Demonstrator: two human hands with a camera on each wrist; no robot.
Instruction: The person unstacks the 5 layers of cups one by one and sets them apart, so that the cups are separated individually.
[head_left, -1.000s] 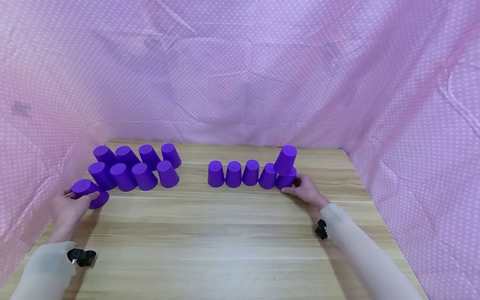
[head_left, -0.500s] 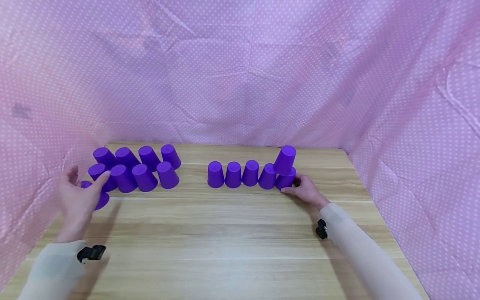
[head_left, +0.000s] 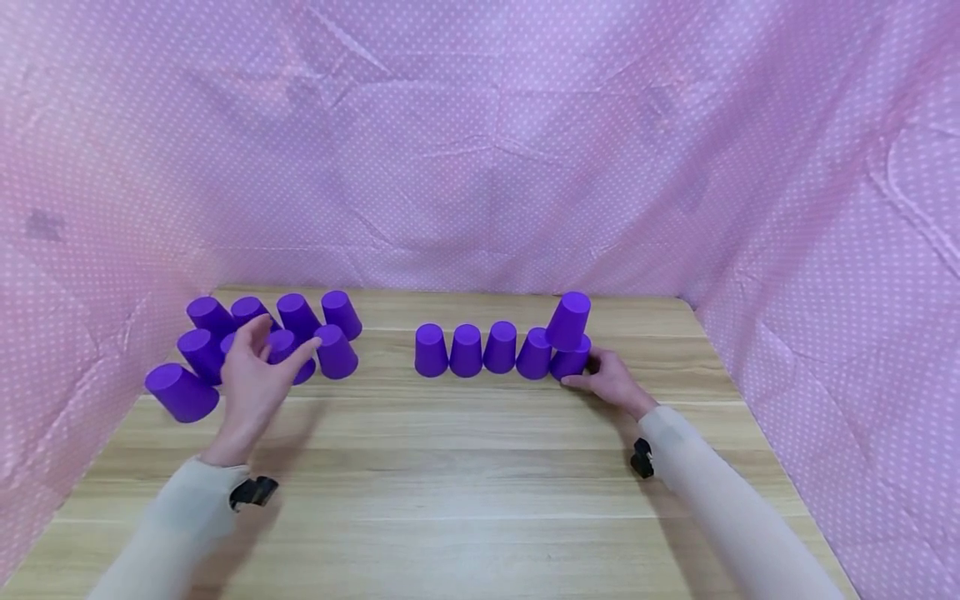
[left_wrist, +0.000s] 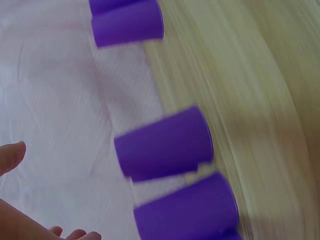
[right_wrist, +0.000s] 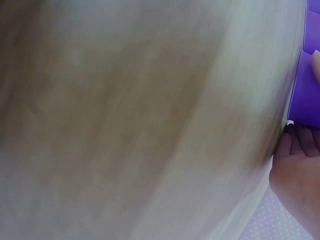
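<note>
My left hand (head_left: 258, 379) is held over the left group of upside-down purple cups, thumb and fingers spread, nothing between them. It partly hides the front-row cups behind it; its thumb tip overlaps the front row's right-end cup (head_left: 336, 353) in the head view. In the left wrist view, purple cups (left_wrist: 165, 144) lie beyond the fingertips. At the right end of the other row, my right hand (head_left: 611, 379) grips the lowest end cup (head_left: 570, 360), thumb in front and fingers behind. One more purple cup (head_left: 568, 321) stands upside down on top, over that end cup and its neighbour (head_left: 534, 354).
A back row of cups (head_left: 300, 318) stands behind the left group, and a single cup (head_left: 182, 393) sits at its near left corner. More cups (head_left: 467, 352) continue the right-hand row leftward. Pink dotted cloth (head_left: 480, 167) walls in the wooden table (head_left: 450, 467) on three sides.
My left hand has let go of the near left cup, lifted and moved right across the front row. The right hand stays on its cup.
</note>
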